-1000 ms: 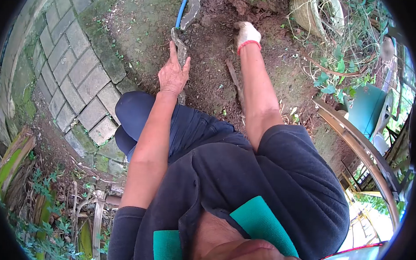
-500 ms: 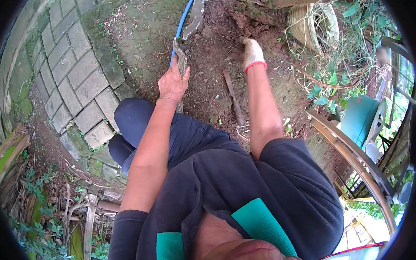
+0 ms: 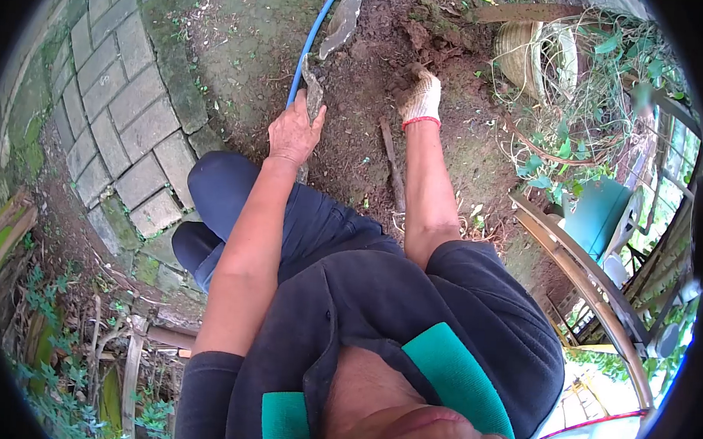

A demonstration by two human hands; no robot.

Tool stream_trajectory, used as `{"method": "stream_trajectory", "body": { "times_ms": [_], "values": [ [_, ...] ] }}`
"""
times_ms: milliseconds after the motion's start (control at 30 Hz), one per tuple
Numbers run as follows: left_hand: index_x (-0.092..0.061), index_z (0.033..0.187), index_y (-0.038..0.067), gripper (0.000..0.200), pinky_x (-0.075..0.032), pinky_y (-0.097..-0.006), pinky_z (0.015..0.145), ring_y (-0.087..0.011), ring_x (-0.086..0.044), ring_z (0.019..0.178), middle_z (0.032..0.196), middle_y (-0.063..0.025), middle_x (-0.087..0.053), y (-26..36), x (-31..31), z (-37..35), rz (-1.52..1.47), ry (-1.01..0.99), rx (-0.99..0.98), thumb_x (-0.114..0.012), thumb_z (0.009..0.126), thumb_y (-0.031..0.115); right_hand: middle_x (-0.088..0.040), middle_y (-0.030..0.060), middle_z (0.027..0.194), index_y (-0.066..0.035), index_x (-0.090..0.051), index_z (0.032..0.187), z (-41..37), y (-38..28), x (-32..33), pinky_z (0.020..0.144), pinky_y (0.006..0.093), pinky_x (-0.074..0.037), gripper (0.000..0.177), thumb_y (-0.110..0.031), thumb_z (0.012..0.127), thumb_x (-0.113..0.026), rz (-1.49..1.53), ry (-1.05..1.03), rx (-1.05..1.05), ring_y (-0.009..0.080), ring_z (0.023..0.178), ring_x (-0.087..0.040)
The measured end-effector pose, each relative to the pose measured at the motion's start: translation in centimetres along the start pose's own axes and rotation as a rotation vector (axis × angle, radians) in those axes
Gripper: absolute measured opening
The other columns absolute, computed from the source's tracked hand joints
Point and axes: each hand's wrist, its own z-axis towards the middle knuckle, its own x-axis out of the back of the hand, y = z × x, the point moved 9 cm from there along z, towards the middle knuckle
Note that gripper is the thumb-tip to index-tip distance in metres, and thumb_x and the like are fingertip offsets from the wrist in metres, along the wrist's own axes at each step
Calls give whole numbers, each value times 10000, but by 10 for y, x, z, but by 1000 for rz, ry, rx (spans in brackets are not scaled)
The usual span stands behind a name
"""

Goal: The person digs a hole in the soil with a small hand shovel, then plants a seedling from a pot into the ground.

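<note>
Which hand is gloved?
The right hand, in a white glove with a red cuff, down on the soil. The left hand is bare, holding a grey slab piece beside the blue hose.

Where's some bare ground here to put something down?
The mossy dirt between the brick paving and the blue hose is bare. A narrower soil strip beside the stick lies between the left hand, gripping a stone piece, and the gloved right hand. Right of that, the basket and vines crowd the ground.

Gloved right hand (image 3: 421, 97) back toward the stick (image 3: 392, 162)
</note>
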Motion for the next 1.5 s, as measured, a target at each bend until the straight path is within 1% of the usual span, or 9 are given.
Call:
{"method": "stream_trajectory", "body": {
  "times_ms": [533,767,833,1067,1133,1267,1333,1367,1500],
  "values": [
    [-479,1283,23,570,-522,-510,823,-402,-657,945,1061,-236,-658,-1,-1,-2,-41,-114,47,-504,943,479,-580,79,685,-64,-604,709,-118,-191,-16,512,333,-407,251,-267,847,-558,-744,-1,303,181,557,-509],
    [-474,1259,16,557,-534,-494,796,-375,-663,914,1006,-197,-657,-3,-1,0,-21,-81,36,-524,930,463,-551,54,564,-114,-598,744,-97,-104,-46,356,322,-310,164,-232,853,-564,-650,-21,163,154,403,-455],
    [-475,1260,11,562,-534,-488,798,-375,-662,921,1002,-196,-661,-2,-1,4,-10,-98,38,-528,929,462,-532,60,538,-72,-570,739,-139,-183,-135,428,296,-367,160,-183,841,-515,-1195,-185,700,169,426,-473],
    [-451,1290,2,585,-534,-464,819,-367,-659,953,1022,-208,-664,-5,-4,1,2,-76,37,-529,930,456,-646,94,674,-42,-678,775,-44,-279,-158,544,348,-459,209,-215,838,-580,-859,17,700,243,582,-597],
    [-443,1287,4,575,-533,-472,815,-372,-665,919,988,-222,-667,-2,-2,1,-11,-29,8,-523,935,451,-689,177,924,-48,-662,861,-104,-227,-195,695,368,-513,279,-295,902,-540,-1983,-272,1449,280,774,-652],
    [-452,1269,9,552,-535,-485,790,-382,-672,881,953,-236,-673,-1,1,2,0,-17,18,-536,933,440,-692,217,938,-109,-730,991,-181,-161,-213,804,381,-525,317,-378,897,-591,-1844,-89,2203,323,886,-679],
    [-455,1267,14,542,-536,-485,781,-385,-672,880,948,-235,-675,1,3,1,43,-54,48,-544,932,431,-718,178,892,-46,-730,998,-94,-148,-196,739,384,-536,362,-373,892,-618,-1900,-372,1667,284,821,-687],
    [-458,1266,18,539,-536,-485,781,-386,-672,877,942,-235,-676,1,1,-1,45,-56,48,-544,932,432,-695,159,769,-29,-705,858,-120,-154,-196,680,379,-512,253,-240,884,-568,-1478,-341,2064,327,751,-667],
    [-469,1258,25,536,-532,-487,785,-392,-673,861,928,-235,-678,-3,-2,4,19,7,5,-537,932,445,-726,115,847,12,-723,950,0,-162,-145,652,322,-529,359,-332,891,-639,-790,-253,623,191,726,-677]
  ]
}}
